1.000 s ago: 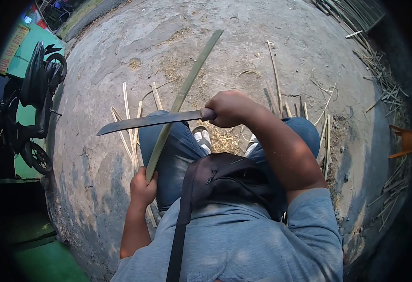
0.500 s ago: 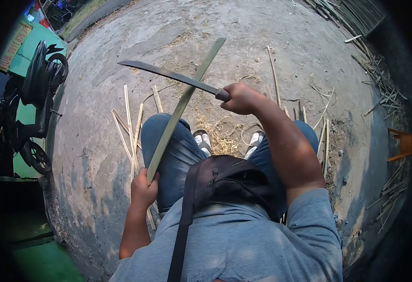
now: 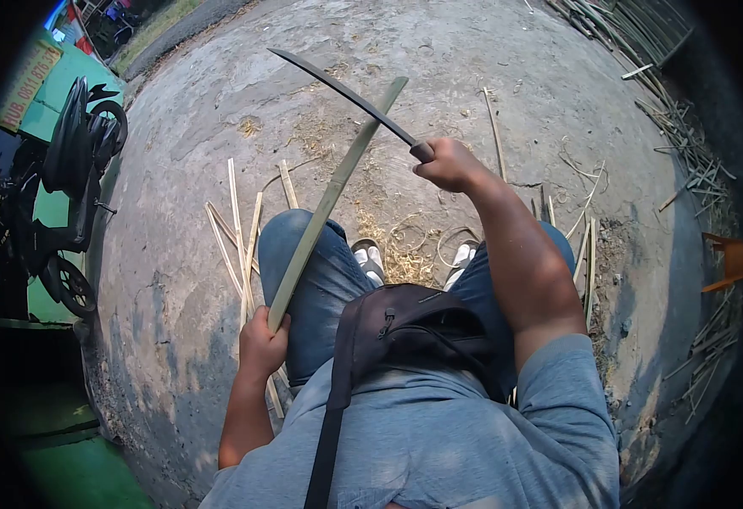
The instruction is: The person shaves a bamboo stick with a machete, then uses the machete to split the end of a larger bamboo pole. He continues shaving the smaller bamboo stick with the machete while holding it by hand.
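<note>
My left hand [image 3: 265,341] is closed round the lower end of a long green bamboo strip [image 3: 327,204], which slants up and to the right past my left knee. In my right hand [image 3: 451,165] is the handle of a machete [image 3: 342,92]. Its dark, slightly curved blade points up and to the left and crosses the strip near the strip's far end. A black bag [image 3: 410,327] rests on my lap, its strap running over my grey shirt.
Pale bamboo strips [image 3: 240,229] lie beside my left leg, more [image 3: 589,271] by my right. Shavings [image 3: 401,259] cover the ground between my feet. A motorbike [image 3: 70,195] stands at left; an orange chair [image 3: 725,261] and a pile of sticks [image 3: 698,170] are at right.
My right hand has moved slightly up and to the right; the machete blade has swung upward and now crosses the strip nearer its far end. My left hand keeps its grip on the strip.
</note>
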`<act>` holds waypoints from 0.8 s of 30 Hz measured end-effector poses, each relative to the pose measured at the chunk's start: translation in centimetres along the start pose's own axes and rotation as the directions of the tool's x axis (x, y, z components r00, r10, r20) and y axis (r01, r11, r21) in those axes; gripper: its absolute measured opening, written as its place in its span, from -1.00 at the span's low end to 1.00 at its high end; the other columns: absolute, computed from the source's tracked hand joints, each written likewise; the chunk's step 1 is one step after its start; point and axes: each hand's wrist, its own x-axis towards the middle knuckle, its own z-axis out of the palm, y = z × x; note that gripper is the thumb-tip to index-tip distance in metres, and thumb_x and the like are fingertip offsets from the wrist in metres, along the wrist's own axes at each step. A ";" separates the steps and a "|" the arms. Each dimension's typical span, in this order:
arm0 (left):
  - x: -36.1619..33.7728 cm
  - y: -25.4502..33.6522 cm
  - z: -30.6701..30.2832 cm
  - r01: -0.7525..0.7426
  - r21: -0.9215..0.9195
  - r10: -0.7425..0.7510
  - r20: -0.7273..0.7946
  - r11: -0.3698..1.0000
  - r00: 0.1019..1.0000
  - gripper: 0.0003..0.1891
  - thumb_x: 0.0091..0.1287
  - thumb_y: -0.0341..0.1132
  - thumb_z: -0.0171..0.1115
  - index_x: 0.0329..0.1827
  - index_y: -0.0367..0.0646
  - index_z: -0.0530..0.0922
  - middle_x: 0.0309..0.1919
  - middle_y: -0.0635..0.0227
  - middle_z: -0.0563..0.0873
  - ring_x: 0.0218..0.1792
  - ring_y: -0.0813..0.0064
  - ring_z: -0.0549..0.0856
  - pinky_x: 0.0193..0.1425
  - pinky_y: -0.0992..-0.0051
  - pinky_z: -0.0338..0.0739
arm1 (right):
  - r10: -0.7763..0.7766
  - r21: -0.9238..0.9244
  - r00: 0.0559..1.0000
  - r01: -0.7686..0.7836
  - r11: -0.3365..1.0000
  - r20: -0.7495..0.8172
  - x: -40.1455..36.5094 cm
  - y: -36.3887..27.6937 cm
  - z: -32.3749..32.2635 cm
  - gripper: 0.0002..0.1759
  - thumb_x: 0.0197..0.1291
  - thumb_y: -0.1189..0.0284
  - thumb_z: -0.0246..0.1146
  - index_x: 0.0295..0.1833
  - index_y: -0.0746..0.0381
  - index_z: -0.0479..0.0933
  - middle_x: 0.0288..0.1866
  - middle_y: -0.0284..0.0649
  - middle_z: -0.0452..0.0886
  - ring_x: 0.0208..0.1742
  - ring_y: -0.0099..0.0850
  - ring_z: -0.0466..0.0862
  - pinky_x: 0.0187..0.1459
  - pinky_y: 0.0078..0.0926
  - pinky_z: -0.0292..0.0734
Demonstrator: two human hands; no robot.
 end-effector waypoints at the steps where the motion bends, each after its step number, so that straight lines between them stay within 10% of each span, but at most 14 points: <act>1: 0.0 0.1 -0.1 -0.008 0.011 0.008 -0.003 1.000 1.000 -0.70 0.46 -0.15 0.35 -0.18 -0.24 0.56 -0.39 -0.09 0.73 -0.27 -0.25 0.74 -0.18 -0.01 0.58 | -0.003 -0.003 1.000 0.003 1.000 0.002 -0.1 -0.1 0.1 -0.69 0.17 0.30 0.40 0.02 0.12 0.76 -0.14 -0.05 0.81 -0.06 -0.16 0.81 0.02 -0.19 0.66; 11: 0.0 -0.3 0.3 -0.012 -0.016 0.012 -0.004 1.000 1.000 -0.70 0.45 -0.15 0.35 -0.17 -0.24 0.56 -0.40 -0.10 0.72 -0.28 -0.26 0.73 -0.20 -0.02 0.57 | -0.231 -0.455 0.915 0.368 0.811 0.330 -4.8 -7.3 2.7 -0.72 0.17 0.33 0.34 -0.01 0.06 0.77 -0.12 -0.09 0.81 0.02 -0.04 0.79 0.06 -0.09 0.68; 20: -0.1 -0.3 0.3 0.003 -0.055 -0.003 -0.006 0.998 1.000 -0.70 0.47 -0.15 0.35 -0.16 -0.24 0.57 -0.41 -0.09 0.73 -0.30 -0.22 0.74 -0.22 0.01 0.57 | 0.077 0.078 0.997 -0.074 0.994 -0.031 -0.2 -0.5 0.2 -0.67 0.21 0.34 0.41 0.08 0.17 0.75 -0.16 -0.14 0.83 -0.12 -0.28 0.80 -0.03 -0.26 0.66; 24: 0.1 -0.3 0.1 0.003 -0.043 -0.003 0.006 0.999 1.000 -0.71 0.47 -0.15 0.36 -0.16 -0.24 0.58 -0.42 -0.07 0.72 -0.33 -0.18 0.74 -0.23 0.03 0.56 | -0.013 -0.021 1.000 0.013 1.000 -0.018 -1.0 -1.0 1.0 -0.63 0.17 0.33 0.37 0.10 0.17 0.74 -0.14 -0.04 0.82 -0.10 -0.17 0.81 0.01 -0.19 0.67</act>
